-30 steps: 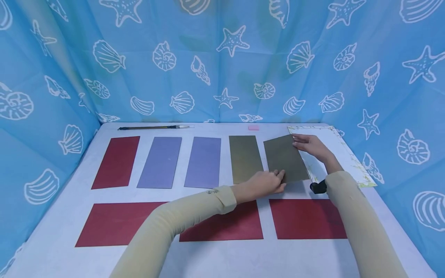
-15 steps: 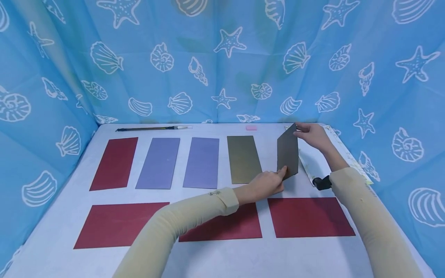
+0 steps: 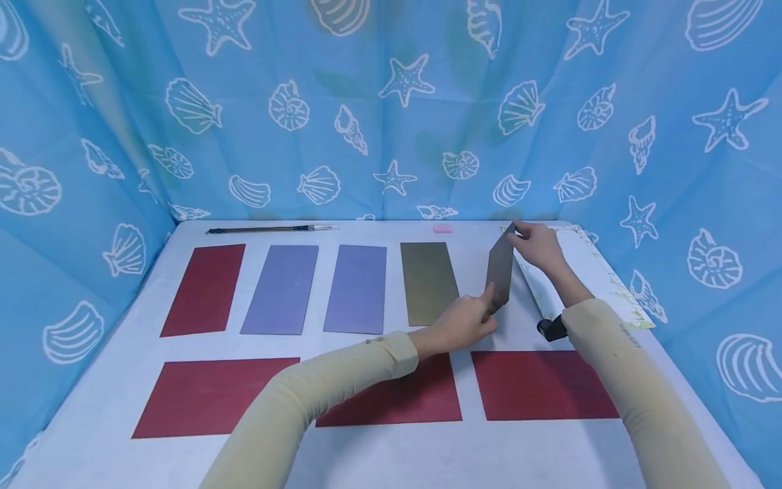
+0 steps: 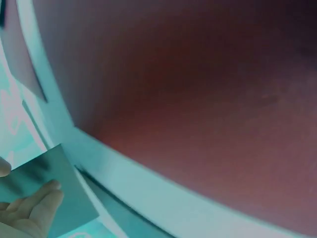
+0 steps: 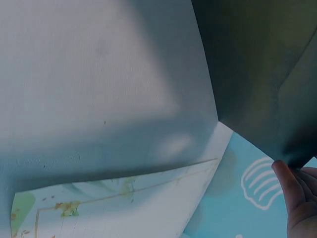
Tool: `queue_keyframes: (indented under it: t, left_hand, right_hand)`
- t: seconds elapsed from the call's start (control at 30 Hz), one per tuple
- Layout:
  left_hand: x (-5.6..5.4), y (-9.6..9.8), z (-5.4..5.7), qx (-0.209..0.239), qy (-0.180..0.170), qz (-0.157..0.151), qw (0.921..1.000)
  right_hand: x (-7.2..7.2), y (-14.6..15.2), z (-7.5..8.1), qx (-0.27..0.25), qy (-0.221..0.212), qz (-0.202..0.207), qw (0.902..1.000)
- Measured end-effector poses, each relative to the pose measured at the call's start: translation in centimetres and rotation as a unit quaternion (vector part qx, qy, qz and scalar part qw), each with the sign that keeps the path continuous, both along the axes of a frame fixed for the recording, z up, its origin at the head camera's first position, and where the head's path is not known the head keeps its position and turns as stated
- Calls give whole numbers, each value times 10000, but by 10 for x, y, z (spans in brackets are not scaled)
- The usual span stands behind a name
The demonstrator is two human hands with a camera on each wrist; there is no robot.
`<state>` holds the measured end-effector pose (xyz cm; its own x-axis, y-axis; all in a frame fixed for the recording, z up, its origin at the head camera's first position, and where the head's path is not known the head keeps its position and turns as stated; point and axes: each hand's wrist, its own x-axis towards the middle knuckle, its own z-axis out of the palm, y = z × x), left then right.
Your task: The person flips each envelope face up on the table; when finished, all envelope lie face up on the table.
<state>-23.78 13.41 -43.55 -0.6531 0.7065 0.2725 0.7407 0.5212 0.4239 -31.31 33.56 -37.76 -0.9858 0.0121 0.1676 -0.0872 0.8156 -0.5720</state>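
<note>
A dark olive envelope point(image 3: 499, 268) stands nearly upright above the table, turned steeply so its face looks narrow. My left hand point(image 3: 463, 322) pinches its lower near edge, the index finger lying along the face. At the upper far corner, my right hand point(image 3: 539, 246) holds it between thumb and fingers. In the right wrist view, a diagonal seam crosses the envelope point(image 5: 252, 74). A flat olive envelope point(image 3: 429, 285) lies just left of the raised one. Part of the right hand's grip is hidden by the envelope.
Left lie two purple rectangles point(image 3: 356, 290) and a red one point(image 3: 203, 290). Several red rectangles point(image 3: 544, 387) line the front. A brush point(image 3: 269, 229) and a pink block point(image 3: 442, 229) are at the back. A flower-bordered white sheet point(image 3: 586, 265) lies right, before a shell-patterned curtain point(image 3: 379, 122).
The olive envelope has swung from facing upward to nearly edge-on. The right hand rose with its far corner, then shifted slightly left. The left hand stays at the near edge.
</note>
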Motion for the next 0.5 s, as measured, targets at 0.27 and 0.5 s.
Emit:
queue_keyframes:
  t: [0.27, 0.5]
  left_hand:
    - [-2, 0, 25, 554, 132, 204, 9982]
    - [-4, -9, 30, 714, -359, 612, 9949]
  right_hand:
    - [-14, -10, -8, -14, 440, 137, 9989]
    - [-46, 8, -49, -355, -341, 138, 9987]
